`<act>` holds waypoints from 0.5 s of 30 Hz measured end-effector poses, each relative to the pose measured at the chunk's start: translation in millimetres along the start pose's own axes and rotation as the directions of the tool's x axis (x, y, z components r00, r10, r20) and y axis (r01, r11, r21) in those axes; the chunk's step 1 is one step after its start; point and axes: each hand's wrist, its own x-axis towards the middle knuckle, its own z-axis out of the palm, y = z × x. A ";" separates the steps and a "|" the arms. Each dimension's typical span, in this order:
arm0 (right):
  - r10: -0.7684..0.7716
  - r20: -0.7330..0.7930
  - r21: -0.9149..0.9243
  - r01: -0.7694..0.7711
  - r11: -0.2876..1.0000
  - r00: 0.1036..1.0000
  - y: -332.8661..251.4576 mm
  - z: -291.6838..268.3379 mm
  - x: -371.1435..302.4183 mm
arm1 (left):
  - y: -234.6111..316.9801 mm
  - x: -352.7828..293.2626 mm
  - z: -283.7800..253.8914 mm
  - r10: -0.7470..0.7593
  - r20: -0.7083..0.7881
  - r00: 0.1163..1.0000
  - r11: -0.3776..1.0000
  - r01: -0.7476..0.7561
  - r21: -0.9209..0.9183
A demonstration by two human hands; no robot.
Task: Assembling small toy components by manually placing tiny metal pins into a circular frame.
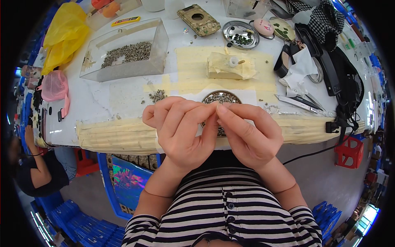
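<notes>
My left hand [183, 127] and my right hand [253, 133] meet fingertip to fingertip above the table's near edge. Both are closed in a pinch, and whatever lies between the tips is too small to make out. Beneath them, partly covered by my fingers, sits a round dish [222, 97] full of small grey-brown parts. A small pile of similar parts [157, 96] lies on the table left of the dish. Just beyond the dish stands a block wrapped in yellowish tape [225, 74], with a small white cup [233, 61] on top.
A clear bin [154, 61] of small parts stands at left. A camouflage-coloured model hull [199, 19] and a metal dish [241, 46] with green pieces lie at the back. Tweezers [297, 103] rest at right near a black bag [349, 82]. Another person [45, 173] sits at far left.
</notes>
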 end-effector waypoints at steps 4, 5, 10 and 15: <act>0.120 0.010 0.071 -0.121 0.990 0.993 -0.4 0.8 0.1 | 0.3 0.7 0.4 -0.003 -0.008 1.000 1.000 0.002 -0.006; 0.205 0.045 0.128 -0.209 0.969 0.978 -3.3 -1.9 2.9 | -0.4 0.5 -0.2 -0.002 -0.010 1.000 1.000 0.002 -0.011; 0.501 0.256 0.481 -0.559 0.675 0.827 -1.6 -6.6 -0.3 | 3.4 2.0 -4.0 0.020 -0.001 1.000 1.000 -0.020 -0.017; 0.581 0.282 0.575 -0.619 0.535 0.763 -5.1 -8.7 4.1 | 9.3 5.1 -7.9 0.019 0.041 0.999 1.000 -0.018 -0.006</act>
